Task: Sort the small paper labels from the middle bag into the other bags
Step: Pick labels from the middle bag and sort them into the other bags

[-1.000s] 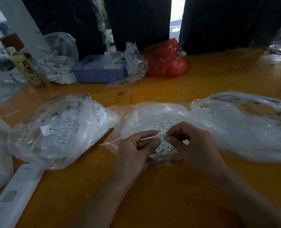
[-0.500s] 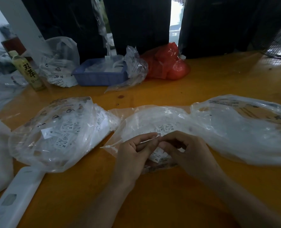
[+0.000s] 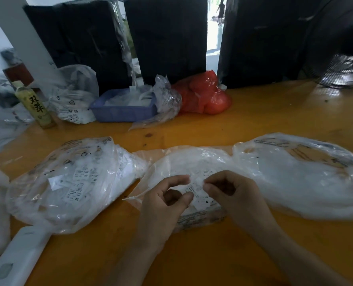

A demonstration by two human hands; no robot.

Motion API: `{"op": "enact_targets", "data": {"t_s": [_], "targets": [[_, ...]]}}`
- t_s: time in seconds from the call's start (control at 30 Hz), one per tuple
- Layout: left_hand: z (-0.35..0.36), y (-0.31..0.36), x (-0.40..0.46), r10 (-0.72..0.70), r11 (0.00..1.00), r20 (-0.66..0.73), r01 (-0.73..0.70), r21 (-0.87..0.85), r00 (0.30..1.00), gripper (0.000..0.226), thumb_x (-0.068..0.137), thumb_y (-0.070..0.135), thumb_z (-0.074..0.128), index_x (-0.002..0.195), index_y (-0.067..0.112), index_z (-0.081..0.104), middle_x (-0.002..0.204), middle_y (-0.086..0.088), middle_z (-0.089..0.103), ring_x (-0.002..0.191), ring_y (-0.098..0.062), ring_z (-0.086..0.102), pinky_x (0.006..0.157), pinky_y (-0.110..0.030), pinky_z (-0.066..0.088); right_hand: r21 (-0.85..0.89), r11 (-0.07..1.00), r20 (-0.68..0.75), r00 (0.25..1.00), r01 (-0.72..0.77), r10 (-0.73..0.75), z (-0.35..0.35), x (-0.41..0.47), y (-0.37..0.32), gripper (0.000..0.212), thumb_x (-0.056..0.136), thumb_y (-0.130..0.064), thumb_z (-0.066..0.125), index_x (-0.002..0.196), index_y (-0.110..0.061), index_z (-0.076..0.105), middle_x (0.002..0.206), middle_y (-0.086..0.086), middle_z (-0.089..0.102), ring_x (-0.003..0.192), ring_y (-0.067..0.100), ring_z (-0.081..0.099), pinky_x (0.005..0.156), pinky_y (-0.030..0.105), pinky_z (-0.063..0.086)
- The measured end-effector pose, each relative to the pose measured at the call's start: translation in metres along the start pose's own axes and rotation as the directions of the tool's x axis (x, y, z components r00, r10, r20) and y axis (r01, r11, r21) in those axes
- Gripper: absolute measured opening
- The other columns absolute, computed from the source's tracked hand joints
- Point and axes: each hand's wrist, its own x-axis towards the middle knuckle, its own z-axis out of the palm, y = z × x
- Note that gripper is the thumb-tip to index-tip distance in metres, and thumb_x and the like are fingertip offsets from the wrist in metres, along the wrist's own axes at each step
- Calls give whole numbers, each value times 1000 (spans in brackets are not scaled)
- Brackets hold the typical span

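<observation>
Clear plastic everywhere on this orange table: three bags in a row across the near half. The middle bag sits right under the hands, its mouth facing the person, with small paper labels showing through, one marked M. The left hand has thumb and forefinger curled toward each other at the bag's opening, pinching the thin film as far as can be told. The right hand has its fingers curled in, fingertips nipping the plastic or a label just beside the left hand; which one is hard to tell. The left bag lies near the middle one, holding labels marked XS. The right bag touches the middle bag's far right side. At the back stand a blue tray, a red bag and a bottle. A white device lies at the near left.
</observation>
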Motion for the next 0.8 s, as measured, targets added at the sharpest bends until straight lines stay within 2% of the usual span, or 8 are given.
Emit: {"op": "enact_targets", "data": {"t_s": [0.1, 0.17, 0.23, 0.3, 0.43, 0.57, 0.67, 0.8], "targets": [[-3, 5, 0, 71, 997, -43, -69, 39, 997, 33, 90, 22, 81, 110, 48, 76, 74, 6, 71, 68, -5, 68, 60, -17, 52, -26, 1000, -11, 1000, -18, 17, -2, 2, 0, 8, 92, -31, 72, 92, -39, 69, 90, -23, 69, 83, 2, 67, 69, 13, 52], [-13, 12, 2, 266, 953, -128, -241, 183, 955, 33, 90, 19, 79, 109, 45, 76, 94, 12, 74, 81, -7, 71, 70, -15, 57, -51, 998, -97, 995, -26, 21, -10, 7, -2, 8, 93, -28, 72, 93, -35, 68, 86, -20, 70, 84, -1, 66, 70, 11, 51], [-34, 21, 10, 543, 794, -214, -414, 445, 812, 20, 94, 16, 73, 111, 27, 78, 118, 10, 72, 89, -8, 71, 80, -7, 55, -201, 979, -253, 965, 16, -68, -26, 14, -2, 7, 93, -24, 71, 94, -30, 67, 78, -19, 68, 81, -2, 65, 65, 10, 51], [-67, 22, 23, 688, 630, -292, -348, 694, 664, 15, 95, 7, 69, 107, 9, 78, 124, -6, 69, 87, -11, 68, 83, -5, 51, -448, 894, -356, 913, 21, -199, -47, 24, 3, 6, 95, -20, 67, 100, -24, 69, 85, -17, 65, 74, 2, 61, 61, 13, 46], [-124, 10, 36, 502, 629, -520, 120, 768, 691, 23, 92, -10, 66, 108, 0, 79, 125, -20, 64, 96, -40, 68, 79, -47, 57, -755, 600, -357, 933, -266, -36, -89, 40, 32, 22, 100, -12, 59, 118, -13, 70, 115, 10, 67, 101, 26, 61, 80, 36, 51], [-142, 0, 42, 317, 515, -520, 317, 797, 793, 23, 95, -6, 64, 114, -7, 77, 131, -28, 64, 117, -51, 59, 98, -61, 50, -884, 370, -214, 951, -286, 224, -98, 41, 50, 18, 101, -25, 53, 114, -24, 66, 114, 3, 66, 106, 20, 59, 87, 32, 48], [-140, -2, 42, 154, 346, -568, 494, 797, 809, 32, 104, 18, 58, 132, 11, 72, 155, -17, 50, 133, -47, 35, 107, -55, 36, -864, 380, -285, 942, -332, 175, -98, 42, 50, 19, 96, -11, 52, 93, -22, 68, 94, -1, 64, 84, 17, 59, 68, 30, 45], [-133, 3, 40, 167, 387, -609, 517, 764, 776, 35, 107, 24, 52, 137, 21, 68, 165, -10, 36, 141, -39, 19, 113, -56, 24, -818, 443, -360, 927, -367, 102, -94, 41, 43, 19, 95, -6, 53, 84, -17, 63, 82, -1, 58, 72, 16, 54, 60, 33, 43]]}}
